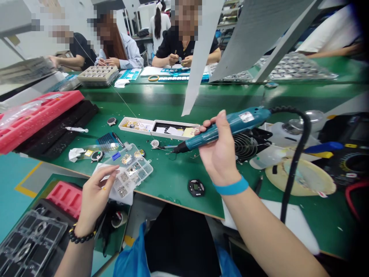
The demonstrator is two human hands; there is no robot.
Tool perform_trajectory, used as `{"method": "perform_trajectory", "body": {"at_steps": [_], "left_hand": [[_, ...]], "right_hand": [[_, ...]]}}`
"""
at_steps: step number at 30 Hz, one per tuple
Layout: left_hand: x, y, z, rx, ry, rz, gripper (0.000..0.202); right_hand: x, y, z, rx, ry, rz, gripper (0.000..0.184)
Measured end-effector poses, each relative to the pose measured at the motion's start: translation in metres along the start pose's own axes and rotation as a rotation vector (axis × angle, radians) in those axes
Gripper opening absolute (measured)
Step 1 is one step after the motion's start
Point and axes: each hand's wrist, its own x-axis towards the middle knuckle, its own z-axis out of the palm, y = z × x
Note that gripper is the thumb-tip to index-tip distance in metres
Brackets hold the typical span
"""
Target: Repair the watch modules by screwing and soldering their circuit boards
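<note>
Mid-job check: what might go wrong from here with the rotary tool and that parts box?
The right hand holds a blue rotary tool with its tip low over the green bench mat, so it might snag the thin loose wire nearby. The clear compartment box beside the left hand looks open; a knock could spill its small parts.

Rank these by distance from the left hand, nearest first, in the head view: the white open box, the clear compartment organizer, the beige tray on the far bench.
From the left hand:
1. Clear compartment organizer, just right of the fingertips, at the bench's near edge.
2. White open box, farther ahead, mid-bench.
3. Beige tray, farthest, ahead on the far bench.
</note>
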Motion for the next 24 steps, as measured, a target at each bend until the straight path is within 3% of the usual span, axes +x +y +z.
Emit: {"method": "perform_trajectory", "body": {"at_steps": [4,8,15,24], "left_hand": [[-0.003,0.011,0.008,0.001,-0.068,0.057,0.036],[-0.007,0.026,0.031,-0.058,-0.155,0.115,0.032],[-0.013,0.034,0.069,-0.168,-0.304,0.154,0.028],[-0.014,0.033,0.071,-0.021,-0.268,0.260,0.020]], "right_hand": [[0.000,-0.019,-0.006,-0.006,-0.028,-0.055,0.044],[-0.007,-0.028,-0.005,-0.015,-0.112,-0.052,0.042],[-0.028,-0.003,0.010,-0.013,-0.185,0.133,0.045],[-0.047,0.015,0.015,-0.012,-0.302,0.237,0.038]]}}
